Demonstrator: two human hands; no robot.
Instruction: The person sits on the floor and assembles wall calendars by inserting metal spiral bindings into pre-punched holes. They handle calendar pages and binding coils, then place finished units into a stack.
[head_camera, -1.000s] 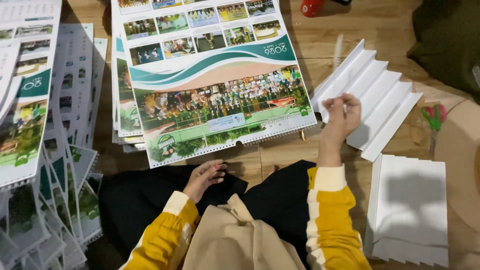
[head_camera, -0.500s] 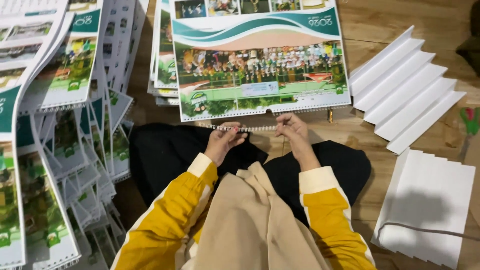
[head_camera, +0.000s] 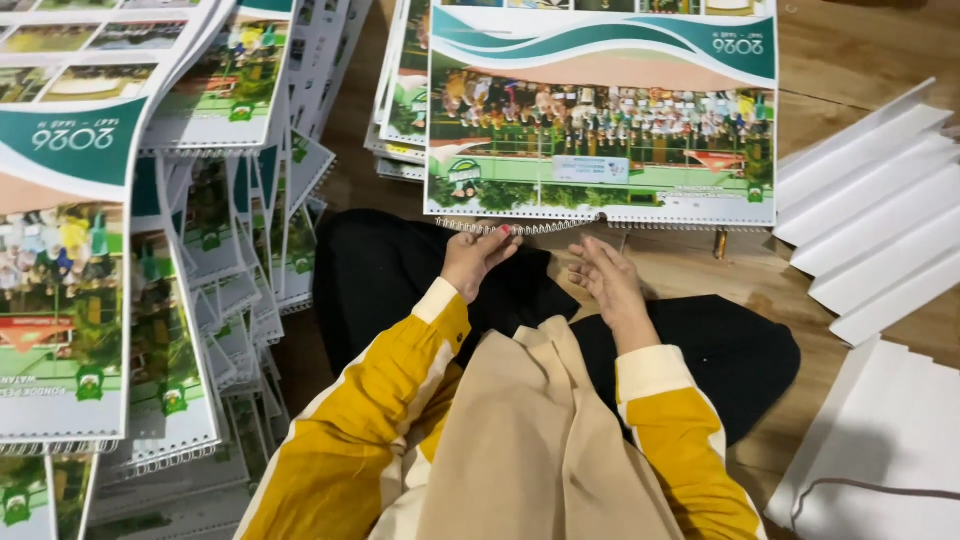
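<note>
A wall calendar (head_camera: 600, 120) with a green wave design and a group photo lies on the wooden floor in front of me, its wire binding (head_camera: 520, 226) along the near edge. My left hand (head_camera: 478, 258) pinches that wire near the left end. My right hand (head_camera: 608, 280) hovers just below the calendar's edge, fingers loosely apart, holding nothing. Both arms wear yellow sleeves with cream cuffs.
Fanned stacks of the same calendars (head_camera: 120, 260) fill the left side, and another pile (head_camera: 400, 90) lies under the front calendar. White paper sheets (head_camera: 880, 220) are spread at right, with more white sheets (head_camera: 880, 440) at lower right. Wooden floor (head_camera: 860, 60) shows beyond.
My right hand came from the white sheets to the calendar's wire edge, then dropped slightly away from it. My left hand rose from my lap to the wire. The view shifted left.
</note>
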